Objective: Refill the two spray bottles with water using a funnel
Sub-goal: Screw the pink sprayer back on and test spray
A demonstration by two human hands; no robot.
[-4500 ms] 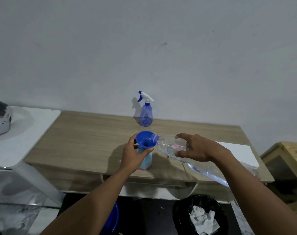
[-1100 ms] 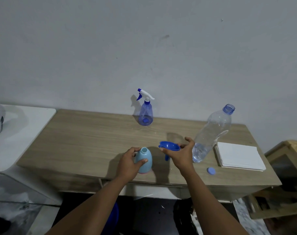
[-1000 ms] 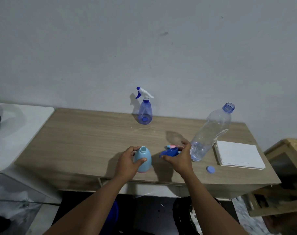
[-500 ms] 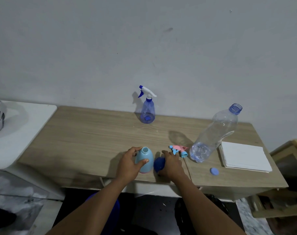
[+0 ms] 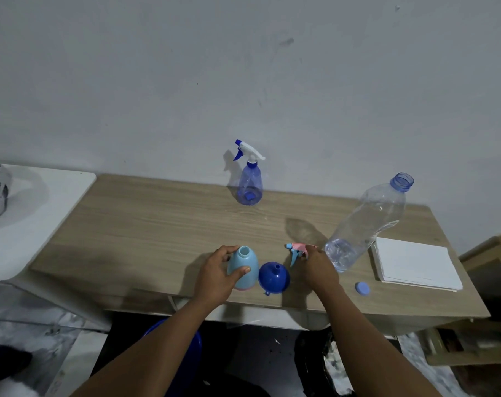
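Left hand: your left hand (image 5: 214, 277) is wrapped round the light blue spray bottle (image 5: 242, 267), thumb across the front, fingers behind. It's a firm hold and the bottle is upright.
Right hand: your right hand (image 5: 319, 267) is out at the pink-and-blue spray head (image 5: 296, 249), fingers over its right end. I cannot tell whether they have pinched it yet.
Step in hand: looks like capping time, with the head going back on that open neck.
How to do it well: take the head by its collar, not the trigger. Lift it clear and let any dip tube hang straight. Feed the tube into the neck first, then seat the collar flat and twist. Press the body down with your left as you turn, or it will spin. Mind the funnel (image 5: 273, 277) just beside it.
Where the bottle is: near the front edge of the table (image 5: 157, 224), just left of the funnel.
How it looks: squat, egg-shaped, opaque pale blue, with a pinkish band at the base and the round neck open. The wall hides the fill level.
Funnel: dark blue, mouth down, spout up, between your hands.
Second spray bottle: the second spray bottle (image 5: 250, 181) is clear blue with its head on, at the back by the wall, well apart.
Water bottle: the water bottle (image 5: 366, 224) stands uncapped beside your right hand with a little water at the bottom. Its cap (image 5: 362, 288) lies near the front edge.
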